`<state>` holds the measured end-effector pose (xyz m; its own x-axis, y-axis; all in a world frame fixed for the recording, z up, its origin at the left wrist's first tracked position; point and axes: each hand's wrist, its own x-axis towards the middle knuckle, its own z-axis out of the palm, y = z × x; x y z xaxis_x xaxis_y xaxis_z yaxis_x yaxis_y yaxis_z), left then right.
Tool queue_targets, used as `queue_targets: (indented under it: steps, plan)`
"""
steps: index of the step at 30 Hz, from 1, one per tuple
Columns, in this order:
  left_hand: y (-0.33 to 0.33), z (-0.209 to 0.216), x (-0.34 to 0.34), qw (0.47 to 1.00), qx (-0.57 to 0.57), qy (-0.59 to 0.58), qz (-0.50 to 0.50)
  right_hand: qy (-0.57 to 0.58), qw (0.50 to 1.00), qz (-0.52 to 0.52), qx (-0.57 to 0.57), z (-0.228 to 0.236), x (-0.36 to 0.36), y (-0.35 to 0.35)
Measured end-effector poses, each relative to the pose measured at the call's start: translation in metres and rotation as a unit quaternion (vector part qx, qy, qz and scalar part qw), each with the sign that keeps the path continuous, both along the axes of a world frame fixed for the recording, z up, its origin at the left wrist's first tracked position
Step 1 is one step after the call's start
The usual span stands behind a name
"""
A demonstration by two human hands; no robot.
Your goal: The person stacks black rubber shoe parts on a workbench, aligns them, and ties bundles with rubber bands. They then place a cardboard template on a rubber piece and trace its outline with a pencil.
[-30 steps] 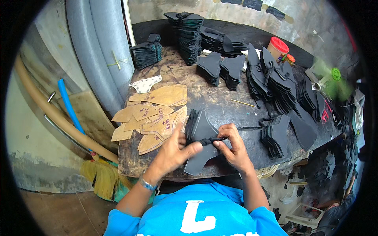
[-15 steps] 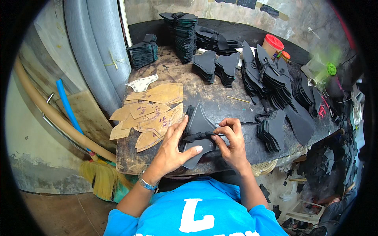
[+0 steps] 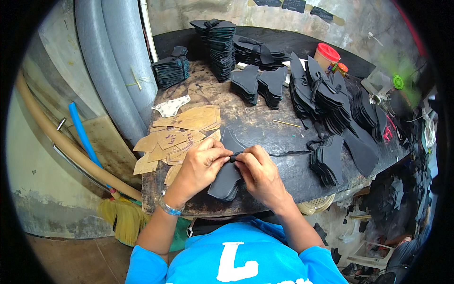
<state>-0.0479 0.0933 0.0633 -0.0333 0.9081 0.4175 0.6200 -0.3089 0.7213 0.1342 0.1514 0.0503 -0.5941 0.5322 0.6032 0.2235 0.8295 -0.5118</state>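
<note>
While I am watching from the head view, the left hand [image 3: 201, 165] and right hand [image 3: 257, 173] are pinching a small black tie [image 3: 233, 158], each grip closed on it, over a stack of black cut pieces [image 3: 226, 182] lying at the worktop's [image 3: 265, 128] near edge. Tan patterns [image 3: 182, 132] are lying left; black stacks [image 3: 217, 40] are standing beyond.

A dark, worn table [image 3: 265, 125] carries everything. Brown card patterns [image 3: 182, 137] lie fanned over its left part, with one pale pattern [image 3: 171, 106] beside them. Stacks of black cut pieces [image 3: 220, 40] stand along the far edge and fill the right side. A red-lidded tub [image 3: 327, 54] sits at the back right. A thin stick [image 3: 286, 123] lies on the bare middle. One small black stack [image 3: 226, 182] rests at the near edge.
</note>
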Motion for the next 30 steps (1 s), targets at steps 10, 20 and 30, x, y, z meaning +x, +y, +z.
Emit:
queue_targets:
  steps: [10, 20, 30]
  plan:
    - [0.004, 0.002, -0.009, 0.999, -0.016, 0.021, -0.028, -0.046, 0.996, -0.071, 0.032, 0.004, -0.016, -0.004]
    - [0.0, -0.003, 0.012, 0.991, 0.082, 0.101, -0.022, 0.025, 0.995, -0.095, -0.004, -0.008, -0.022, -0.001]
    - [-0.004, -0.012, 0.008, 0.999, 0.038, -0.024, 0.024, 0.023, 0.998, -0.056, -0.026, -0.008, -0.021, 0.001]
